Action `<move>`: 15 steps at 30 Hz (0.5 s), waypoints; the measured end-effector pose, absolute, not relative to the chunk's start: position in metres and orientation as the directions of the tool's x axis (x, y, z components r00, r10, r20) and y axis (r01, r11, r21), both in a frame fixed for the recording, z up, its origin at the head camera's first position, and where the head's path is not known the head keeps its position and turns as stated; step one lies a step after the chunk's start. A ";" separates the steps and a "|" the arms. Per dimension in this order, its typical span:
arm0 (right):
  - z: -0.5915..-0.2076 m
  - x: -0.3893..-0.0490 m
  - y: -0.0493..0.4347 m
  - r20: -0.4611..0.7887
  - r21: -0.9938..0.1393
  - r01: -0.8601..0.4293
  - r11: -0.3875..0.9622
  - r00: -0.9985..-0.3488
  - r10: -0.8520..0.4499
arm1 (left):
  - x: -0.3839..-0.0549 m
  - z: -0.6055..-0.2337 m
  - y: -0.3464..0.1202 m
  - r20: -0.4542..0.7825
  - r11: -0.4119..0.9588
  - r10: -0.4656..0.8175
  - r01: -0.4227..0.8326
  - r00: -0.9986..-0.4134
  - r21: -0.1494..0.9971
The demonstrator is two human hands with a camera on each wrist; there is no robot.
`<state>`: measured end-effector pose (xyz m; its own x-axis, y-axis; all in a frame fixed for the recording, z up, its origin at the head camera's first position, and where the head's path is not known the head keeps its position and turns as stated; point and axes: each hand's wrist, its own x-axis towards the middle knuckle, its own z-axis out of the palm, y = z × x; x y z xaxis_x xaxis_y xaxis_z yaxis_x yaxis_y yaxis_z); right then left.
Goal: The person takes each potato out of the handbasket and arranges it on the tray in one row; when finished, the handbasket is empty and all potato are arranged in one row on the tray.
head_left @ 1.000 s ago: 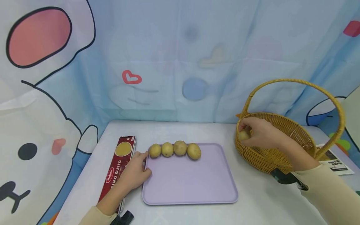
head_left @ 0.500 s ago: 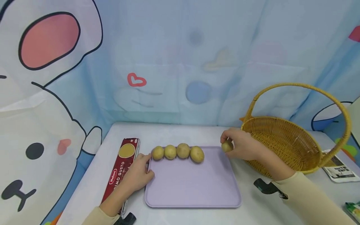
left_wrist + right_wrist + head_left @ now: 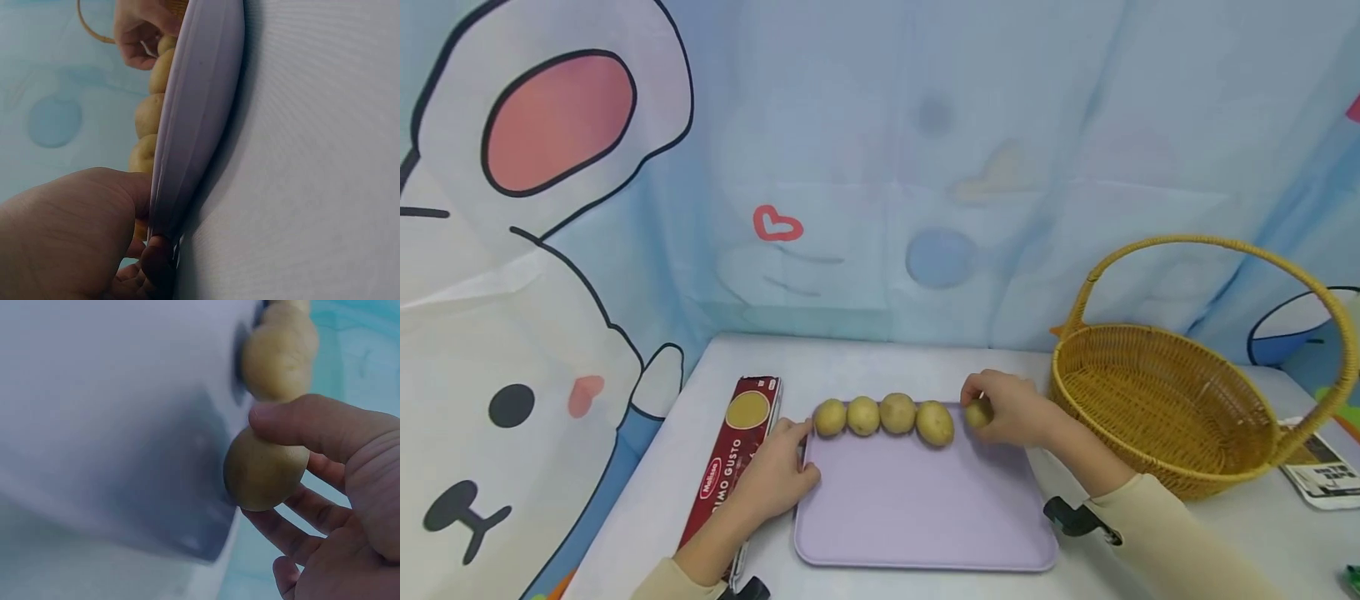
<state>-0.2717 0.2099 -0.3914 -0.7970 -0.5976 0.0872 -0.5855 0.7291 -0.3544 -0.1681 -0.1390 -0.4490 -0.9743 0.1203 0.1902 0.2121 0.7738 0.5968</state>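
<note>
My right hand pinches a small yellow potato between thumb and fingertips at the back right part of the lavender tray. To its left, several other potatoes stand in a row along the tray's back edge. A narrow gap separates the held potato from the nearest one in the head view. At the tray's back left corner, my left hand holds the rim. In the left wrist view, its thumb lies on the inner side of the rim and a fingertip shows on the outer side.
A red pasta packet lies left of the tray, partly under the left forearm. On the right stands a wicker basket with a tall handle. A printed packet lies beside it, and a patterned curtain hangs behind the table.
The right hand has lifted a potato out of the basket and carried it left to the tray's back edge. The left hand stays at the tray's corner. The head view has shifted slightly.
</note>
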 end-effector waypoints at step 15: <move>-0.398 -0.257 0.202 0.117 -0.359 -0.595 0.719 -0.793 -0.598 | -0.169 -0.448 -0.139 0.190 0.784 0.121 0.211 -0.974 0.584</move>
<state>-0.2574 0.2021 -0.3977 -0.7932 -0.5977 0.1166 -0.5947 0.7191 -0.3595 -0.1692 -0.1385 -0.4475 -0.9744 0.1209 0.1897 0.2110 0.7838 0.5840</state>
